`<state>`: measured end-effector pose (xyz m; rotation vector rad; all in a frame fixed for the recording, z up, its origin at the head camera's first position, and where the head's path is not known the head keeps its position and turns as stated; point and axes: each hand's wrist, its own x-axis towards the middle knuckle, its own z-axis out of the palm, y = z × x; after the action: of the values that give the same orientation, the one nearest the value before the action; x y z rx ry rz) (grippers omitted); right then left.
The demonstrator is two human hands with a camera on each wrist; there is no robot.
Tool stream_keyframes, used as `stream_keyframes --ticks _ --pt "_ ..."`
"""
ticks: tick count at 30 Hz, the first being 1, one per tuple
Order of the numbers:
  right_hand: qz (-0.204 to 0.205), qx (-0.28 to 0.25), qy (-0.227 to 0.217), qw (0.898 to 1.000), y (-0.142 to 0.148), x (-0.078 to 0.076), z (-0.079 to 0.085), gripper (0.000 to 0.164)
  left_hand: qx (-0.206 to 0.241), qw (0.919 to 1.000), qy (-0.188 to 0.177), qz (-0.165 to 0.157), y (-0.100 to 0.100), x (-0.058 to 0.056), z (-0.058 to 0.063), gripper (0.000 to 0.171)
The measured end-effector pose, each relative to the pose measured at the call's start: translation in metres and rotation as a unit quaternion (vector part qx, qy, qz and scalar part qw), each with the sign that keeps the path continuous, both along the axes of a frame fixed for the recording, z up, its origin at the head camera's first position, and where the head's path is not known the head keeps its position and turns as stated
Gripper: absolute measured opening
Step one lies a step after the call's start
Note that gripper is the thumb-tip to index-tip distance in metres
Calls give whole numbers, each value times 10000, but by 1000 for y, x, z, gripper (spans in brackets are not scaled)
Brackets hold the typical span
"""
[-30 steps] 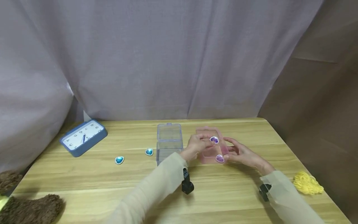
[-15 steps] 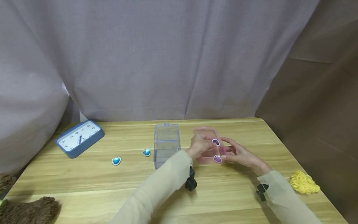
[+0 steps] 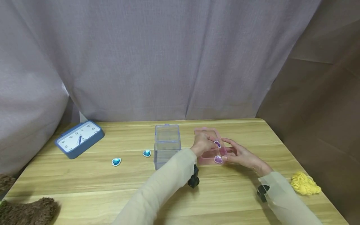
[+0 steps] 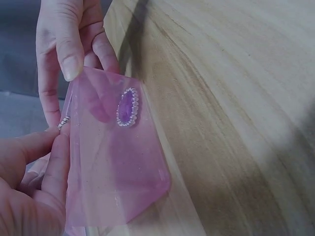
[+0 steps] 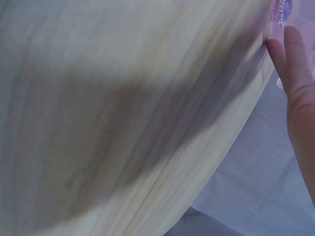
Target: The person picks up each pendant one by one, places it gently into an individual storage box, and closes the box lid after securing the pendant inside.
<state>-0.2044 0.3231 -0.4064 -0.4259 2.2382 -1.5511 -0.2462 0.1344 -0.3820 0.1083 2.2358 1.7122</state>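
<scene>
Head view: a rhinestone-edged purple gem is pinched by the left hand above the open pink box, gripped by the right hand; if released off-centre, the gem could be dropped outside.

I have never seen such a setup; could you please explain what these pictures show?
There is no robot here, only someone working bare-handed. The wide picture comes from a head-worn camera, the smaller two from the wrist cameras. On the table lie two blue gems, an open clear box, a clock, a yellow bundle and a brown fuzzy thing. The left hand pinches a purple gem at the pink box, the right hand holds that box's side, and a second purple gem appears to lie inside.
</scene>
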Motion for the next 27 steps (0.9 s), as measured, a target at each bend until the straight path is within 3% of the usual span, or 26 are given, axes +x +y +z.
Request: stream_keyframes --ticks 8,12,14,16,21,23,27 --pt "159 -100 99 9998 1 -2 -1 76 -642 9973 347 -92 8 1 -1 24" --pt "134 -22 125 9998 1 -2 -1 76 -897 9954 326 -19 12 1 -1 23" --pt "127 -24 137 9998 1 -2 -1 77 -1005 9937 492 -56 14 2 -4 20" --pt "131 -60 138 9998 1 -2 -1 77 -1286 9896 631 -135 15 3 -3 17" --pt "132 -158 51 9998 1 -2 -1 78 -2244 9669 1166 -351 16 6 -2 6" --pt "143 -157 44 9998 1 -2 -1 78 -2480 9580 1368 -443 16 6 -3 5" --pt "134 -110 57 9998 1 -1 -2 78 -2681 9506 1426 -644 15 5 -4 6"
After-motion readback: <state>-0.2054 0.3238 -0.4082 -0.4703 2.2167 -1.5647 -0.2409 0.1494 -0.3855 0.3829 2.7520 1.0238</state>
